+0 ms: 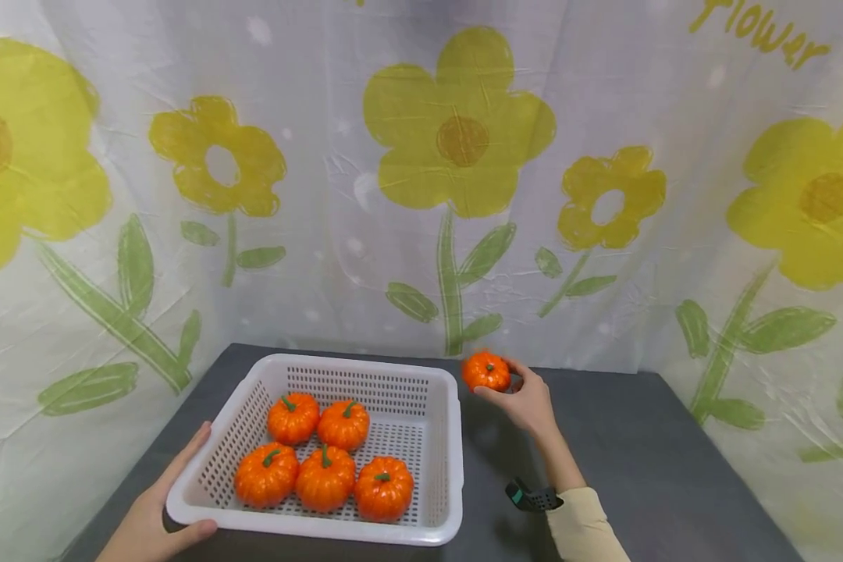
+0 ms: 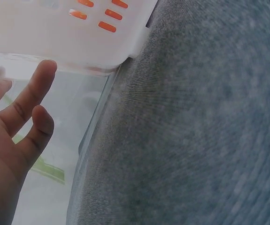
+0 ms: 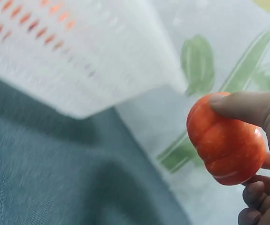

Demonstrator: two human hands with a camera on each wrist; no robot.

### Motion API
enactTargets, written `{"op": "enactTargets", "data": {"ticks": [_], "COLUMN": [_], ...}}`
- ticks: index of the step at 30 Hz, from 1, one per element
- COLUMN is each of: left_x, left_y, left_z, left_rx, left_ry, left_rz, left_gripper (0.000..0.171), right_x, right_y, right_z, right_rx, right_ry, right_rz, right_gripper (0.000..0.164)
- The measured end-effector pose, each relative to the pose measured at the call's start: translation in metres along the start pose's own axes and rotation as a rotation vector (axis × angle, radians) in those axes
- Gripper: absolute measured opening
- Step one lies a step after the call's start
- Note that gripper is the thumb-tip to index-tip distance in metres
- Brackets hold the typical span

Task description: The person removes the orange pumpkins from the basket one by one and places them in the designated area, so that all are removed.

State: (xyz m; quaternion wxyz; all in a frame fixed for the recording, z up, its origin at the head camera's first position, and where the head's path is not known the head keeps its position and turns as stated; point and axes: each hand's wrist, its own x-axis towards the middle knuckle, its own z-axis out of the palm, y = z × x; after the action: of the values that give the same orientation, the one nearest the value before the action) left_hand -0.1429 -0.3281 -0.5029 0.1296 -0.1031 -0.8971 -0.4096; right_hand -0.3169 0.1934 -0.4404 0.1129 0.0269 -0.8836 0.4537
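At the right back corner of the white basket [image 1: 457,437], my right hand [image 1: 527,396] holds a small orange toy pumpkin [image 1: 487,371] between thumb and fingers. In the right wrist view, this pumpkin [image 3: 226,140] is off the table, with the thumb over its side and the fingers beneath. Several more orange pumpkins with green stems [image 1: 325,478] lie inside the basket, grouped at its left and front. My left hand [image 1: 156,507] rests against the basket's front left corner, thumb at the front rim. In the left wrist view, the left hand's fingers [image 2: 24,110] are extended and spread beside the basket wall.
A dark grey table [image 1: 625,460] carries the basket and extends to the right. Behind and at both sides hangs a white curtain [image 1: 309,234] printed with yellow flowers. On the right wrist is a dark band [image 1: 534,496].
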Motion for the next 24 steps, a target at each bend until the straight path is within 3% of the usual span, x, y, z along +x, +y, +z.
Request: {"op": "enactTargets", "data": {"ticks": [8, 14, 24], "left_x": [-0.002, -0.001, 0.001], "left_y": [-0.003, -0.006, -0.004], "left_z": [0.003, -0.001, 0.002], "left_rx": [-0.020, -0.004, -0.012], "left_ry": [-0.019, -0.026, -0.018], "left_rz": [-0.020, -0.047, -0.013], "left_gripper": [0.113, 0.112, 0.115], "right_x": [0.004, 0.009, 0.011], "right_y": [0.036, 0.045, 0.057], "right_z": [0.020, 0.032, 0.038], "right_rx": [-0.058, -0.057, -0.063], "right_ry": [0.007, 0.006, 0.015], "right_rz": [0.022, 0.020, 0.036], "right_gripper": [0.079, 0.081, 0.080]}}
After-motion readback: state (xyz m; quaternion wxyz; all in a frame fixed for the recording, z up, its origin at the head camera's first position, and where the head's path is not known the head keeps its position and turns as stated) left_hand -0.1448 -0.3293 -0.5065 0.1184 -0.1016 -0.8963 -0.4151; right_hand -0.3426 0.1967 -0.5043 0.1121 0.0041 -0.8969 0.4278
